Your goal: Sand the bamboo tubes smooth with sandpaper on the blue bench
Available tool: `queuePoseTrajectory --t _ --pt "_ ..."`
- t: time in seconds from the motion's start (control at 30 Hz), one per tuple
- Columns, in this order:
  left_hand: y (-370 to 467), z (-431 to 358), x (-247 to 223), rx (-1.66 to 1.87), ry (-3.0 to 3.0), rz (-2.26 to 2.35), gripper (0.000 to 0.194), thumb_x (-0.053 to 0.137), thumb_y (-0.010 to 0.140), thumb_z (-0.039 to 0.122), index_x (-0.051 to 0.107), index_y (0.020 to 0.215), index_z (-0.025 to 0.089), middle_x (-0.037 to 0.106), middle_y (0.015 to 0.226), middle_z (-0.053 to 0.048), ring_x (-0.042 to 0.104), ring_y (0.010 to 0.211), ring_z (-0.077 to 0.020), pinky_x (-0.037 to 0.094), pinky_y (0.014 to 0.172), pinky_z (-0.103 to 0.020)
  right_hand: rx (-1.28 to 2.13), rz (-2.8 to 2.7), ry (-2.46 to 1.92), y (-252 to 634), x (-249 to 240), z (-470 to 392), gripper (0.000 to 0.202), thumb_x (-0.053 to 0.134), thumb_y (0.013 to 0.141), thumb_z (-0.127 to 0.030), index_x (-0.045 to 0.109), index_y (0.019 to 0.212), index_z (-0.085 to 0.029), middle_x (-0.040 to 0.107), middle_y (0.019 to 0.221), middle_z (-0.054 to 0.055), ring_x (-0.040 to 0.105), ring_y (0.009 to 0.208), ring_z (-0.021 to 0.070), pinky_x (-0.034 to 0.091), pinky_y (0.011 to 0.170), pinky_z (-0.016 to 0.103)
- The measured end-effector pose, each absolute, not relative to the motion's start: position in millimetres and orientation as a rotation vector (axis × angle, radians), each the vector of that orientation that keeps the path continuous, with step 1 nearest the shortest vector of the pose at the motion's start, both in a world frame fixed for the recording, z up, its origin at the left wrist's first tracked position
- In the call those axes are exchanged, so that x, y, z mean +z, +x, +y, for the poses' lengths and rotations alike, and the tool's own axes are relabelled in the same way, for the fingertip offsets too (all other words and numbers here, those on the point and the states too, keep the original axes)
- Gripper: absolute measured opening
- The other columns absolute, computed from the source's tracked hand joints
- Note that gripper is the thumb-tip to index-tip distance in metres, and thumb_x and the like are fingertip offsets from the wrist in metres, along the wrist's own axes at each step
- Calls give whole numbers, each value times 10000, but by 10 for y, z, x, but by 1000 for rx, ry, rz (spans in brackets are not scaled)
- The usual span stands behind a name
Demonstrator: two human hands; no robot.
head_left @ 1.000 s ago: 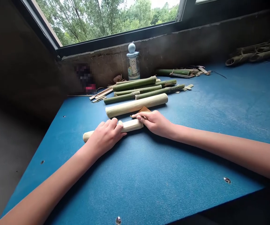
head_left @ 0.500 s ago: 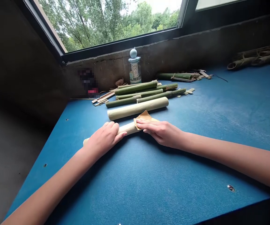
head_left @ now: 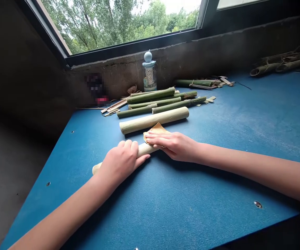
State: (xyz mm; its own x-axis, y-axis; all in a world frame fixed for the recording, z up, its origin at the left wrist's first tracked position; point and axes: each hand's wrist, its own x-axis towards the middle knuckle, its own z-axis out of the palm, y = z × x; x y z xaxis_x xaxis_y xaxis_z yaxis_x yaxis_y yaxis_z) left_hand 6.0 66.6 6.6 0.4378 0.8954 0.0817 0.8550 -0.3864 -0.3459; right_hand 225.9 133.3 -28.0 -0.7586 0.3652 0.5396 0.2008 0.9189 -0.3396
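Note:
A pale, peeled bamboo tube (head_left: 145, 149) lies slanting on the blue table. My left hand (head_left: 121, 160) is wrapped over its middle, with the tube's left end sticking out past the palm. Farther right, my right hand (head_left: 172, 144) presses a folded tan sheet, which looks like sandpaper (head_left: 157, 129), onto the same tube; the tube's right end is hidden under the hand. Just behind both hands rests a thicker pale bamboo tube (head_left: 153, 120), touched by neither.
Several green bamboo pieces (head_left: 151, 95) and thin strips lie behind the thick tube. A clear jar with a blue lid (head_left: 149, 74) stands by the wall. More bamboo (head_left: 196, 83) lies at the back, and rough tubes (head_left: 266, 69) at the far right of the blue table (head_left: 165, 208).
My left hand has slid slightly right along the tube, showing more of its left end. My right hand and the tan sheet have shifted a little left, nearer to it.

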Motion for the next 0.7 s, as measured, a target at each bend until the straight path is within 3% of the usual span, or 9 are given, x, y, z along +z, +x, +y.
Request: queuePoseTrajectory --t 0.13,0.3,0.6,0.7 --pt "-55 758 103 177 -2415 -1477 495 296 976 602 532 793 207 601 701 -13 561 587 -175 256 501 -304 336 -2484 -326 2460 -299 1327 369 444 979 -135 582 1322 -131 572 1409 120 457 1385 209 419 1161 388" --pt "66 595 109 141 -2332 -1368 429 359 980 537 543 805 191 603 752 -56 581 668 -236 298 589 -356 487 -2396 -613 2505 -336 1378 362 453 970 -153 610 1295 -180 630 1352 83 592 1265 202 485 1093 348" --pt "226 424 82 105 -2295 -1246 377 417 964 511 523 773 203 565 702 -33 556 612 -215 241 544 -347 981 -2254 -807 2302 -202 1288 339 430 1013 -341 714 1130 -196 753 1100 46 706 1023 198 536 901 300" --pt "181 489 100 150 -2370 -1334 429 356 973 554 524 778 211 592 700 -39 583 621 -225 212 535 -339 893 -2263 -684 2317 -180 1199 313 436 1010 -292 694 1160 -194 737 1156 58 684 1094 194 521 956 306"
